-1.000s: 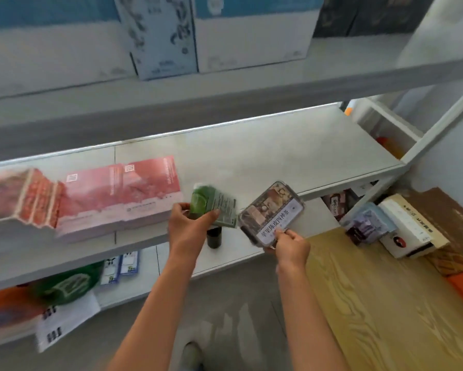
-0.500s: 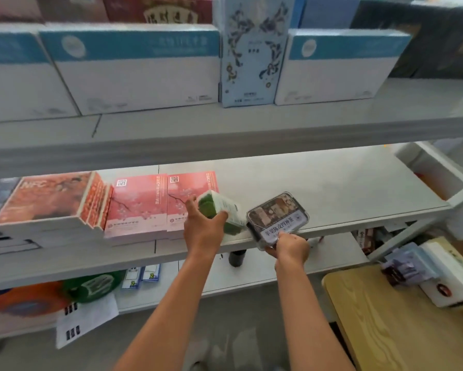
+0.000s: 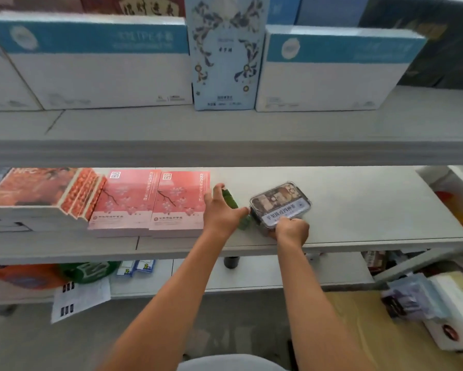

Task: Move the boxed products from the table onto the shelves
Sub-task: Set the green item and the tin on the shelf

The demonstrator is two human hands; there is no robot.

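Left hand (image 3: 221, 212) grips a small green box (image 3: 231, 202), seemingly resting on the middle shelf (image 3: 372, 207); right hand (image 3: 292, 230) pinches a clear-lidded box (image 3: 280, 204) there. More boxes (image 3: 439, 306) wait on the table (image 3: 359, 330).

From my remote seat I see two bare forearms with no sleeves reaching them, and no watch, ring or glove on the left hand (image 3: 221, 212) or the right hand (image 3: 292, 231). At the bottom edge a pale grey-white garment (image 3: 225, 363) covers the torso.
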